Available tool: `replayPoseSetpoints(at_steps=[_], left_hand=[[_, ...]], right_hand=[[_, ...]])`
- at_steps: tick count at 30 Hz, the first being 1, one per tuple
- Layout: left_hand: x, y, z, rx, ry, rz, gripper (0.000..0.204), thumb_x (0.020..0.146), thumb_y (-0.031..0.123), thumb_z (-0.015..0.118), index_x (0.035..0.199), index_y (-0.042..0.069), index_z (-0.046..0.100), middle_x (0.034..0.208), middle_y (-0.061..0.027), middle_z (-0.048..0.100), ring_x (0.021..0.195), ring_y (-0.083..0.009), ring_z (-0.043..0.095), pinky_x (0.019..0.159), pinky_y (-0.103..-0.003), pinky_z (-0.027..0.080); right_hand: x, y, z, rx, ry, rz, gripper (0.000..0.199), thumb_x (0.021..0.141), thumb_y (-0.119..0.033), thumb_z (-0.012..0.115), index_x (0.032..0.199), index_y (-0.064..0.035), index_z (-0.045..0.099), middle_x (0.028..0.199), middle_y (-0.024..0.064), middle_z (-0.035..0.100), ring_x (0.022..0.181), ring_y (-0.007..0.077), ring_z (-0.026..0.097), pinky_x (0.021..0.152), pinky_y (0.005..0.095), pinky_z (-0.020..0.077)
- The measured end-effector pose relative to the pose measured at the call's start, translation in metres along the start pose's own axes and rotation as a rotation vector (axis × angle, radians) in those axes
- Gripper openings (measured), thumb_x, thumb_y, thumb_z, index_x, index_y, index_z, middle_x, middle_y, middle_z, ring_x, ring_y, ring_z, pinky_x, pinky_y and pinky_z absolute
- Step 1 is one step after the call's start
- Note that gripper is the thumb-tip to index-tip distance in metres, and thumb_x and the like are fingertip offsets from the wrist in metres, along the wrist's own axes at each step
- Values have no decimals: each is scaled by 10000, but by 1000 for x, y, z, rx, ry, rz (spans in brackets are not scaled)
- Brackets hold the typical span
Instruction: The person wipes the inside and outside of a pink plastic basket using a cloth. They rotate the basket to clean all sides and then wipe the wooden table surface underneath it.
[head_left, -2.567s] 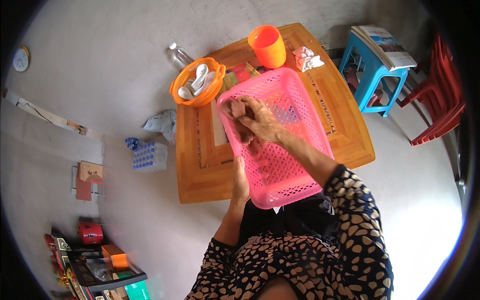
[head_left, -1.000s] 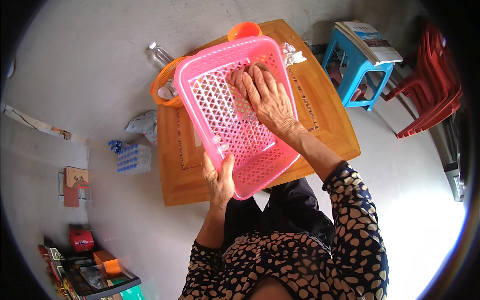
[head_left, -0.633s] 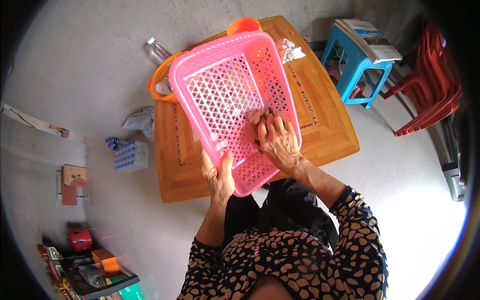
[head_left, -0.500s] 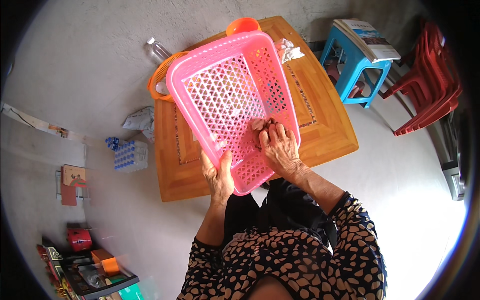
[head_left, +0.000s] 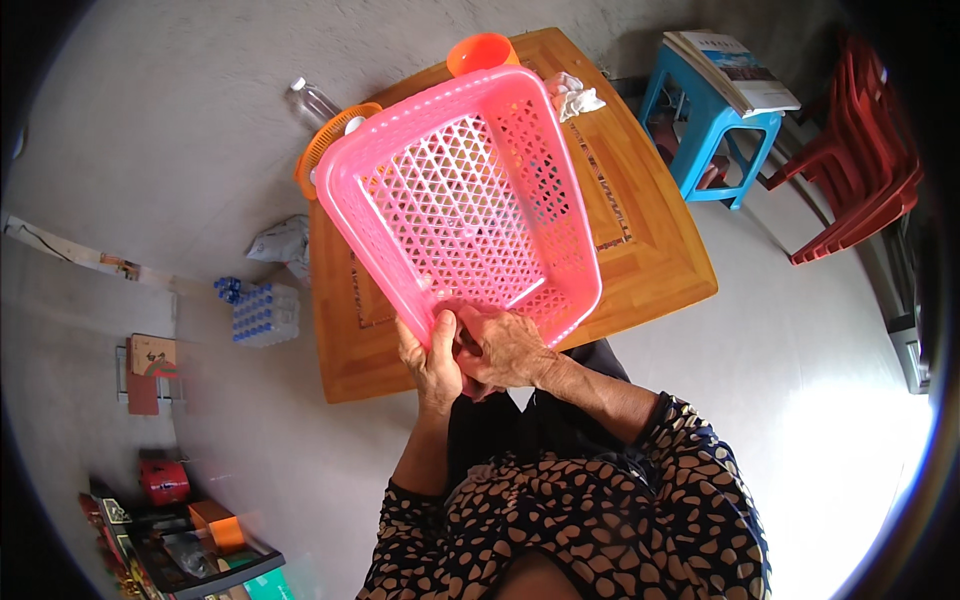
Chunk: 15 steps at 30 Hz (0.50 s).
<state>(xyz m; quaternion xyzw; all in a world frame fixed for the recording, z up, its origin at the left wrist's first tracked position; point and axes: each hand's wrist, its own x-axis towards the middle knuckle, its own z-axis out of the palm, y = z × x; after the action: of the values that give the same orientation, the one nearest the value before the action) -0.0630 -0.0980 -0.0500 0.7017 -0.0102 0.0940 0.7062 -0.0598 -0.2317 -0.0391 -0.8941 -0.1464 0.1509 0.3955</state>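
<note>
The left hand [head_left: 430, 360] is clamping the near rim of the pink basket [head_left: 465, 200]. The right hand [head_left: 505, 350] is gripping beside it, tilting the basket over the bench [head_left: 650, 260].

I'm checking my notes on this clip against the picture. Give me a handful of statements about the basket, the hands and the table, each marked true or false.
1. Both hands hold the pink basket at its near edge. True: left hand and right hand grip there together.
2. The basket lies flat on the wooden table. False: it is lifted and tilted above it.
3. The basket looks empty. True.
4. An orange cup stands at the table's far edge. True.
5. The blue stool is bare. False: a book or magazine lies on it.
</note>
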Motion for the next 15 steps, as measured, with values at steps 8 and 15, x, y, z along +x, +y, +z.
replayPoseSetpoints(at_steps=[8, 15], left_hand=[[3, -15, -2, 84, -80, 268, 521, 887, -19, 529, 1383, 0, 371, 1330, -144, 484, 1166, -260, 538, 922, -343, 466], [-2, -13, 4, -56, -37, 199, 547, 895, 14, 522, 1407, 1, 331, 1325, -138, 483, 1150, -232, 537, 937, -335, 452]], right_hand=[[-13, 65, -7, -677, 640, -96, 371, 721, -312, 693, 946, -55, 551, 879, 104, 596, 932, 274, 519, 764, 448, 374], [-16, 75, 9, -472, 615, -121, 430, 682, -334, 725, 1009, -101, 573, 900, 86, 577, 947, 283, 507, 769, 449, 378]])
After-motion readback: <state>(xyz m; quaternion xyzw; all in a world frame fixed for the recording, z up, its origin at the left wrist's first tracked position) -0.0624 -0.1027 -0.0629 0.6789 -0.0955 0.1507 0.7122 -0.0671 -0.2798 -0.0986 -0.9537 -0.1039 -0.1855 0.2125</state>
